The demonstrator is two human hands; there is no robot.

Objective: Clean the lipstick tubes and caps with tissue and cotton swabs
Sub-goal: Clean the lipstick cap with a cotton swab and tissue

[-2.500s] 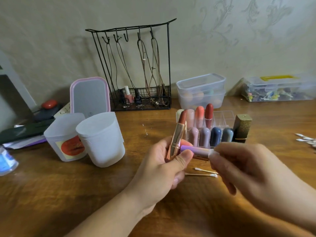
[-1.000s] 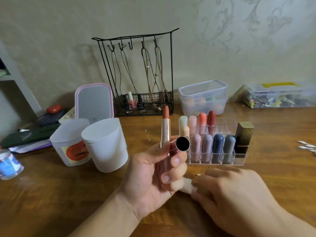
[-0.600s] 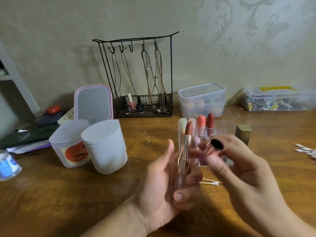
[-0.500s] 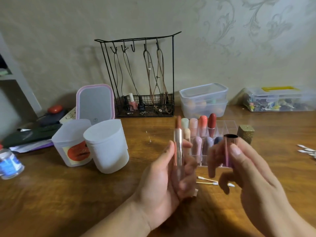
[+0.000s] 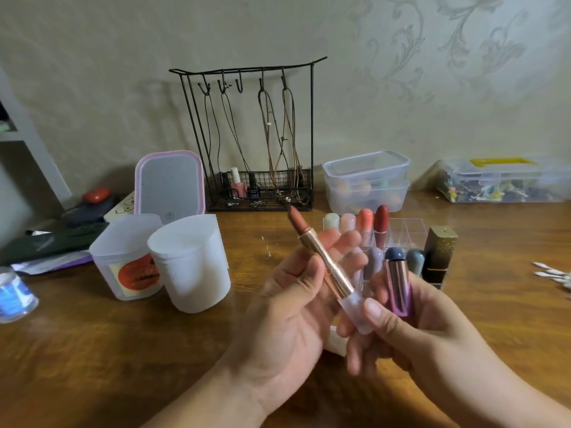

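- The left hand [image 5: 287, 307] holds an open lipstick [image 5: 324, 264] above the wooden table [image 5: 92, 366], its fingers curled behind the rose-gold tube and the thumb lying along the front.
- The lipstick tilts up and to the left, with its brownish-pink tip uppermost and its frosted base low, between the two hands.
- The right hand [image 5: 411, 332] grips the pink metallic cap [image 5: 399, 285] upright between thumb and curled fingers; the right thumb also touches the frosted base of the lipstick.
- Something small and white [image 5: 335, 342] shows under the left fingers; I cannot tell what it is.
- Just behind the hands stands a clear organizer [image 5: 404, 231] with a row of pastel lipsticks, and a gold glitter tube [image 5: 440, 254] stands upright at its right end.
- Cotton swabs [image 5: 553, 274] lie near the table's right edge, well apart from the hands.
- To the left sit two white plastic cups [image 5: 188, 264] touching each other, with a pink-framed mirror [image 5: 170, 183] behind them.
- A black wire rack [image 5: 256, 134] with hanging cords stands against the wall, and clear lidded boxes [image 5: 367, 180] sit to its right.
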